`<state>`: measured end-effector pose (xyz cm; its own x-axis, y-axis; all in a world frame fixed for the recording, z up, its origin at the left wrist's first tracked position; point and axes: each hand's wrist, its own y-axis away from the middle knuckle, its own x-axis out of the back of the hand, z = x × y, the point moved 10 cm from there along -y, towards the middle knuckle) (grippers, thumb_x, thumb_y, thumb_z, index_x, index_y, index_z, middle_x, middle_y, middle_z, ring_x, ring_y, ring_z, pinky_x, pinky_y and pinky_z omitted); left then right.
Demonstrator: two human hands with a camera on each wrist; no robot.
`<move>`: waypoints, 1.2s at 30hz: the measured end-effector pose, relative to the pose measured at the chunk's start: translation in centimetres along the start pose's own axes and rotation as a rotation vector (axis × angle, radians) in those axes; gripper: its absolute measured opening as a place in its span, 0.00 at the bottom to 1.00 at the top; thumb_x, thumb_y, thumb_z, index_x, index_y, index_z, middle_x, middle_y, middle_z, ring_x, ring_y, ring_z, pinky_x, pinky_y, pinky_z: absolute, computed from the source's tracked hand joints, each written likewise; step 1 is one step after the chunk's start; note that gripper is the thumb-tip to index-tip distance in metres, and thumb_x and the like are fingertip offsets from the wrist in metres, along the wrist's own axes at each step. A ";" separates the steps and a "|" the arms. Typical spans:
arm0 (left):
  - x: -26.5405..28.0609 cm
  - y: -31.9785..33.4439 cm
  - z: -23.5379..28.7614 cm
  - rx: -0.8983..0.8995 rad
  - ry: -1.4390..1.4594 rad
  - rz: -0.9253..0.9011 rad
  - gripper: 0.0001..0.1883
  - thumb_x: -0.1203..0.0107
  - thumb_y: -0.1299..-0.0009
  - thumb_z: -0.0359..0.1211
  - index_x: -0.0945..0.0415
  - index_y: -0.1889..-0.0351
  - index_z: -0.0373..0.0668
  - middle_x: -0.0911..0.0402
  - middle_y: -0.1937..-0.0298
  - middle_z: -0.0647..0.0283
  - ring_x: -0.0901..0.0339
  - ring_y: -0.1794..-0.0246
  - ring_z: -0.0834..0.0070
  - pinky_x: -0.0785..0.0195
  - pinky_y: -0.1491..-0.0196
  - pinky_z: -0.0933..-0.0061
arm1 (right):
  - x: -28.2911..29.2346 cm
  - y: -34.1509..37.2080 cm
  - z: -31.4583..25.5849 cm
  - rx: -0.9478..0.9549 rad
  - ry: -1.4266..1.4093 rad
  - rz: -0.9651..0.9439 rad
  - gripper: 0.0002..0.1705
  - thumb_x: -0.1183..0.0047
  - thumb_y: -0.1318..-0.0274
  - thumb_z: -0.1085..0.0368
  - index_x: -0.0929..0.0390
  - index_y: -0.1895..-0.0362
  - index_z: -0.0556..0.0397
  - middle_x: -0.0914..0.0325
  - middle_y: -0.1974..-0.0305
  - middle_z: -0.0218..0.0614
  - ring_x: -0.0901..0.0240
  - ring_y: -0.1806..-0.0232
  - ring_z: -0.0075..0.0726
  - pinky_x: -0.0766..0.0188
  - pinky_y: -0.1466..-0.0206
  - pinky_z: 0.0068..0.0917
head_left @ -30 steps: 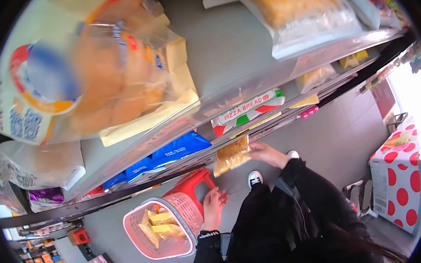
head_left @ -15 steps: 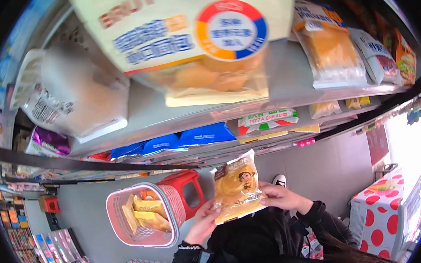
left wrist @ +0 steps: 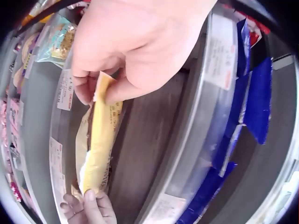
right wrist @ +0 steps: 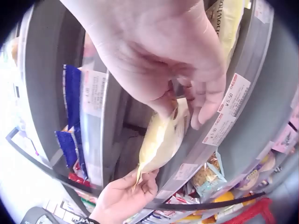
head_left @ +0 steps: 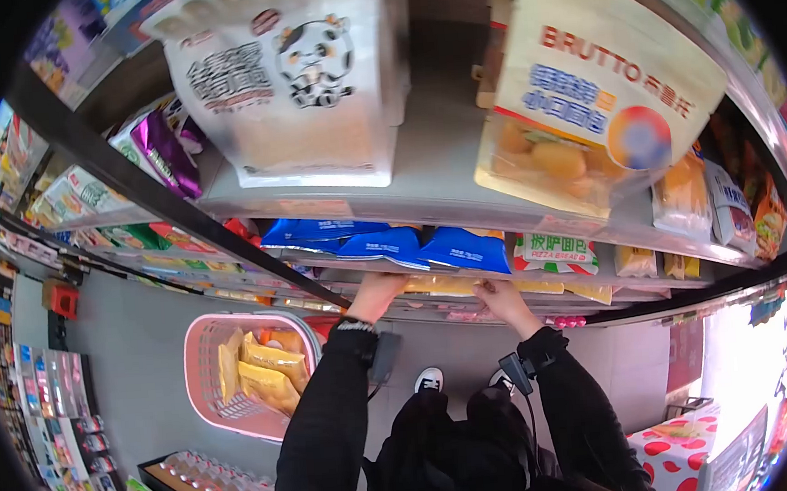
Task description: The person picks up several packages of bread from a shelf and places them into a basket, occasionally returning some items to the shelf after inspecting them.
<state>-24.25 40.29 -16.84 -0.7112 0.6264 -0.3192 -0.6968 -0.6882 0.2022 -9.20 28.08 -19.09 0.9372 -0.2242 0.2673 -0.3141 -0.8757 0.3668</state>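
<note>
A yellow bread package (left wrist: 103,135) is held between both hands at a lower shelf, under the blue packages (head_left: 380,246). In the left wrist view the left hand (left wrist: 135,42) pinches one end between thumb and fingers, and the right hand (left wrist: 91,209) pinches the other. From the right wrist view, the right hand (right wrist: 163,56) grips the upper end of the package (right wrist: 161,140), while the left hand (right wrist: 126,196) holds the lower corner. In the head view the left hand (head_left: 379,294) and right hand (head_left: 503,302) reach in at the shelf edge, the package partly hidden.
A pink basket (head_left: 199,387) with several yellow packages (head_left: 271,386) stands on the floor at left. Above are a cow-print bag (head_left: 287,98) and a BRUTTO bag (head_left: 584,95). A tray of bottles (head_left: 213,477) lies at lower left; a polka-dot box (head_left: 677,449) is at lower right.
Both hands have moved forward from in front of the body to the lower shelf with the package. The head view has shifted left, bringing the cow-print bag into fuller view.
</note>
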 end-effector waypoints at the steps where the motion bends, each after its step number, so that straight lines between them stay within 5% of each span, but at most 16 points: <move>1: 0.1 -1.2 0.0 -0.094 -0.067 0.020 0.19 0.52 0.42 0.27 0.38 0.51 0.36 0.34 0.54 0.66 0.36 0.56 0.77 0.43 0.53 0.76 | 0.6 -0.4 0.5 -0.007 0.011 0.063 0.13 0.55 0.51 0.65 0.34 0.63 0.61 0.31 0.77 0.34 0.32 0.78 0.27 0.33 0.79 0.22; 5: 0.0 -3.1 -2.5 -0.080 -0.050 0.128 0.16 0.53 0.41 0.29 0.36 0.54 0.39 0.33 0.56 0.66 0.35 0.59 0.75 0.41 0.54 0.73 | 2.3 0.0 2.1 -0.080 0.083 0.158 0.14 0.54 0.51 0.65 0.34 0.61 0.60 0.31 0.79 0.33 0.33 0.80 0.25 0.35 0.80 0.20; 6: -0.4 -3.1 -3.3 0.049 -0.348 0.135 0.15 0.53 0.41 0.29 0.36 0.56 0.39 0.32 0.57 0.62 0.34 0.59 0.71 0.40 0.55 0.71 | 2.3 0.7 1.8 -0.085 0.099 0.145 0.14 0.54 0.51 0.65 0.34 0.61 0.60 0.31 0.79 0.33 0.33 0.80 0.25 0.35 0.80 0.20; 8: -1.8 -3.1 -1.1 -0.181 -1.061 0.037 0.13 0.53 0.44 0.27 0.34 0.59 0.38 0.32 0.59 0.51 0.33 0.60 0.58 0.39 0.58 0.65 | 3.0 2.6 -1.2 0.016 0.473 0.191 0.14 0.55 0.52 0.64 0.34 0.65 0.64 0.29 0.75 0.40 0.31 0.78 0.31 0.34 0.76 0.25; 11: -0.8 2.0 2.3 -0.298 -0.760 0.308 0.15 0.54 0.47 0.24 0.34 0.60 0.36 0.32 0.60 0.50 0.34 0.62 0.53 0.39 0.59 0.62 | 2.4 5.2 -2.2 0.146 0.481 0.206 0.16 0.54 0.53 0.63 0.34 0.62 0.61 0.29 0.74 0.40 0.30 0.76 0.32 0.34 0.72 0.26; 12: -0.8 4.4 3.4 -0.403 -0.704 0.373 0.14 0.55 0.47 0.22 0.33 0.60 0.37 0.31 0.62 0.53 0.32 0.64 0.60 0.38 0.62 0.69 | 1.8 5.5 -2.2 0.150 0.489 0.191 0.16 0.54 0.53 0.63 0.34 0.62 0.61 0.29 0.74 0.40 0.30 0.76 0.32 0.34 0.72 0.26; 13: -0.8 6.7 4.2 -0.509 -0.647 0.438 0.15 0.57 0.47 0.20 0.33 0.60 0.37 0.31 0.64 0.56 0.30 0.67 0.67 0.37 0.65 0.76 | -0.6 5.5 -0.6 0.031 0.423 -0.030 0.16 0.54 0.53 0.63 0.34 0.61 0.60 0.28 0.73 0.39 0.30 0.76 0.31 0.34 0.71 0.26; 14: -0.5 8.3 3.6 -0.503 -0.639 0.457 0.15 0.57 0.47 0.20 0.33 0.60 0.37 0.31 0.64 0.56 0.30 0.67 0.67 0.37 0.65 0.76 | -3.1 5.8 1.0 -0.092 0.355 -0.248 0.16 0.53 0.53 0.63 0.34 0.60 0.60 0.28 0.73 0.37 0.30 0.75 0.30 0.34 0.70 0.26; 18: 3.0 12.9 -3.5 -0.186 -0.345 0.501 0.17 0.55 0.47 0.21 0.33 0.58 0.39 0.31 0.64 0.57 0.30 0.67 0.70 0.36 0.65 0.76 | -10.0 3.4 4.1 0.042 0.367 -0.461 0.19 0.52 0.52 0.63 0.37 0.55 0.57 0.30 0.77 0.32 0.34 0.80 0.22 0.38 0.78 0.20; 20: 4.8 14.9 -6.9 -0.091 -0.246 0.544 0.16 0.56 0.46 0.21 0.33 0.58 0.40 0.30 0.65 0.59 0.30 0.69 0.72 0.36 0.68 0.79 | -12.8 0.8 7.0 -0.203 0.058 -0.456 0.19 0.52 0.52 0.63 0.36 0.55 0.58 0.30 0.75 0.33 0.34 0.78 0.23 0.38 0.78 0.18; 24: 7.2 18.6 -9.7 0.025 -0.243 0.558 0.15 0.56 0.46 0.21 0.33 0.59 0.38 0.29 0.66 0.59 0.29 0.69 0.74 0.36 0.68 0.81 | -16.5 -6.3 11.8 -0.155 0.121 -0.392 0.19 0.51 0.52 0.65 0.36 0.55 0.58 0.30 0.74 0.34 0.33 0.75 0.22 0.38 0.77 0.16; 27: 8.0 21.3 -12.0 0.106 -0.114 0.528 0.13 0.60 0.40 0.21 0.36 0.56 0.35 0.29 0.63 0.61 0.30 0.64 0.78 0.37 0.61 0.81 | -16.7 -10.9 13.4 0.005 0.367 -0.161 0.21 0.50 0.53 0.60 0.35 0.56 0.57 0.29 0.73 0.36 0.31 0.74 0.28 0.36 0.75 0.22; 30: 9.0 24.8 -15.0 0.160 -0.010 0.616 0.11 0.60 0.39 0.21 0.36 0.58 0.35 0.29 0.64 0.60 0.31 0.62 0.77 0.37 0.60 0.80 | -17.6 -11.2 6.4 0.164 0.769 0.007 0.23 0.48 0.58 0.49 0.30 0.66 0.55 0.30 0.77 0.35 0.31 0.73 0.32 0.34 0.79 0.25; 32: 9.3 27.1 -17.8 0.220 0.002 0.658 0.11 0.60 0.40 0.21 0.36 0.58 0.35 0.29 0.64 0.60 0.31 0.62 0.78 0.37 0.60 0.80 | -18.4 -10.7 6.4 -0.165 0.678 -0.056 0.22 0.53 0.54 0.48 0.30 0.65 0.54 0.31 0.78 0.35 0.31 0.77 0.31 0.33 0.81 0.26; 34: 9.3 29.3 -19.3 0.321 0.012 0.684 0.12 0.60 0.40 0.21 0.35 0.58 0.35 0.29 0.64 0.61 0.31 0.62 0.77 0.37 0.60 0.80 | -19.1 -11.0 6.5 -0.210 0.699 -0.082 0.20 0.54 0.52 0.49 0.31 0.64 0.53 0.30 0.78 0.35 0.32 0.80 0.30 0.33 0.82 0.26; 36: 9.3 30.8 -20.2 0.317 -0.018 0.722 0.12 0.59 0.41 0.21 0.34 0.59 0.35 0.28 0.66 0.59 0.30 0.63 0.77 0.36 0.62 0.80 | -19.0 -10.3 6.3 -0.243 0.620 -0.039 0.19 0.56 0.52 0.50 0.29 0.66 0.53 0.29 0.76 0.40 0.31 0.74 0.39 0.35 0.72 0.31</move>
<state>-50.45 17.54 -32.33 -0.9974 0.0718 0.0059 -0.0533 -0.7911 0.6094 -22.78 38.69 -33.52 0.7104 0.1565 0.6862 -0.3755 -0.7403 0.5576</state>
